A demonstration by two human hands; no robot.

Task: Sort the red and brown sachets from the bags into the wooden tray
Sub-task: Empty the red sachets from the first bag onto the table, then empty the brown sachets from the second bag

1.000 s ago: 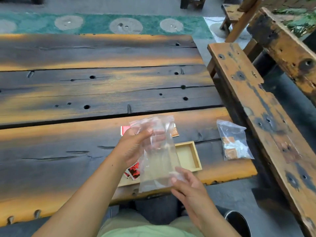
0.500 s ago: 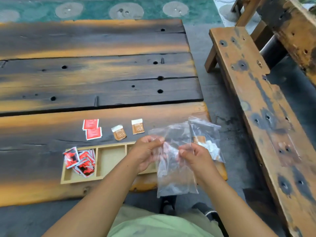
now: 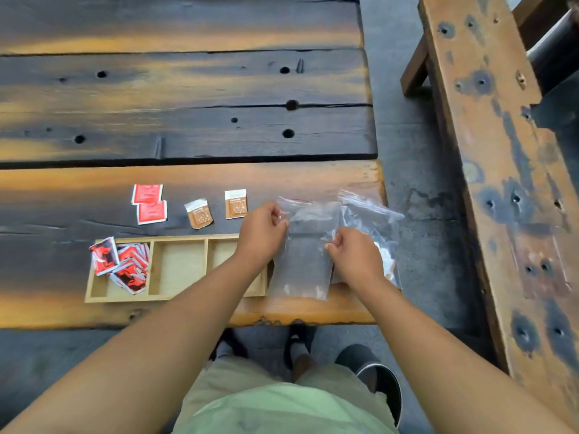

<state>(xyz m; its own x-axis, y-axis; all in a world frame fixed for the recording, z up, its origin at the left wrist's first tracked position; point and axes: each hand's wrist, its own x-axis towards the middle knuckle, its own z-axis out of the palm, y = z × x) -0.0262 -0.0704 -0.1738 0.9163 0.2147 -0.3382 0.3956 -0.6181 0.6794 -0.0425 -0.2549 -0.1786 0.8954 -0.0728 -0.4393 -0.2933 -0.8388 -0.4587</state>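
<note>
Forearms are stretched forward over the table (image 3: 313, 311) edge. A clear bag (image 3: 300, 267) is pinched by curled fingers of the left hand (image 3: 261, 233) and right hand (image 3: 354, 258). Red sachets (image 3: 125, 264) are heaped in the wooden tray (image 3: 125, 298), left compartment; brown sachets (image 3: 235, 204) are laid beyond.

Scorched plank table (image 3: 188, 136) — worn bench (image 3: 488, 151) to its rt.

The far planks of the table (image 3: 188, 89) lie open to me, beyond four loose sachets (image 3: 152, 212). In the wooden tray (image 3: 103, 300) the middle compartment (image 3: 177, 267) is open from above. Red sachets (image 3: 120, 264) heap the left one, and my left forearm crosses the right one. The clear bag (image 3: 304, 261), pinched by my left hand (image 3: 261, 234) and right hand (image 3: 354, 258), and a second bag (image 3: 369, 217) block the right corner.
</note>
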